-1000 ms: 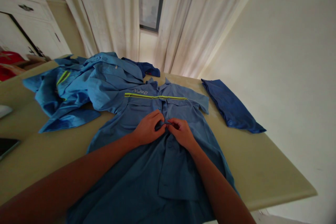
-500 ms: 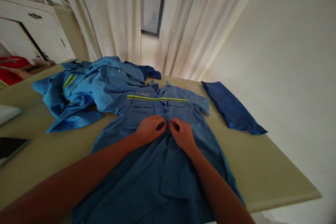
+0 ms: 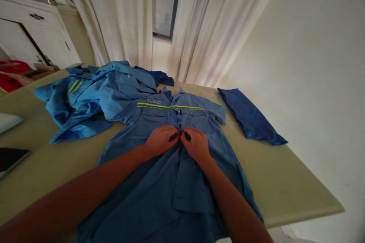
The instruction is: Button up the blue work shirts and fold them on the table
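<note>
A short-sleeved blue work shirt point(image 3: 151, 182) lies front up on the table, its collar pointing away from me. A yellow-green stripe crosses its chest, with white letters above it on the left. My left hand point(image 3: 163, 140) is closed in a pinch on the shirt's front edge at mid-placket. Right beside it, my right hand point(image 3: 196, 143) pinches the opposite front edge, and the fingertips of both hands nearly meet. The fingers hide any button between them. Below the hands the placket hangs loose, with its lower flap overlapping to the right.
A crumpled blue shirt point(image 3: 94, 91) with a yellow stripe lies at the left. Dark blue folded cloth point(image 3: 251, 117) rests at the right, and another dark blue piece point(image 3: 164, 77) behind. A phone point(image 3: 13, 159) sits at the left on the cream table point(image 3: 291, 186).
Both hands stay on the placket, and the right hand's fingers have drawn slightly closer to the left. The whole view has shifted a little.
</note>
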Tool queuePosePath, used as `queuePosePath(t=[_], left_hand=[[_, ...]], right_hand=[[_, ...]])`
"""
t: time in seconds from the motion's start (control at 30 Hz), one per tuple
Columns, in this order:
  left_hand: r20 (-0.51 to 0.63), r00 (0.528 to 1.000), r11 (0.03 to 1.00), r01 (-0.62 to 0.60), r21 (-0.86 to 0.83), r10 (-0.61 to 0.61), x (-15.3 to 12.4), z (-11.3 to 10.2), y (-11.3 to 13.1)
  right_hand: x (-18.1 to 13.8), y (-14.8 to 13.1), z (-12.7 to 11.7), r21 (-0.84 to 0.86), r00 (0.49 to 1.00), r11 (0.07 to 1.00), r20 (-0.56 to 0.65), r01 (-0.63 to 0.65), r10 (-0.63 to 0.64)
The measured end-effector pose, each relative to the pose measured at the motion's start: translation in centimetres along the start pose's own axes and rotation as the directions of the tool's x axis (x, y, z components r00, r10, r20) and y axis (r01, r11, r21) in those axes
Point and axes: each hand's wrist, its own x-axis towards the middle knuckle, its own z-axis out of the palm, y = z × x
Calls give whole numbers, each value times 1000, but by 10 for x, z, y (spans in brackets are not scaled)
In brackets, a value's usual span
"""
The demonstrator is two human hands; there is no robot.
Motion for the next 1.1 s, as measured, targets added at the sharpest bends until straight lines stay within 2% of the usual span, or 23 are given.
queuePosePath(t=[0.2,0.33,0.43,0.7,0.87,1.1], left_hand=[[26,1000,1000,-2,-30,3,0,-1,-2],[92,995,999,-31,42,27,0,-1,-2],[90,994,992,-74,103,65,0,0,-1],[110,990,981,-108,159,91,0,4,-1],[109,985,971,-149,184,131,-1,4,0],[108,986,976,-146,161,130,-1,3,3]], right_hand=[[1,4,0,39,1000,999,-5,5,-5],[2,8,1,76,1000,997,15,17,-19],[3,10,0,105,999,994,38,12,-16],[3,2,1,23,999,1000,41,-11,10],[0,5,-1,48,998,998,47,-31,29],[0,7,2,33,999,998,32,-44,43]])
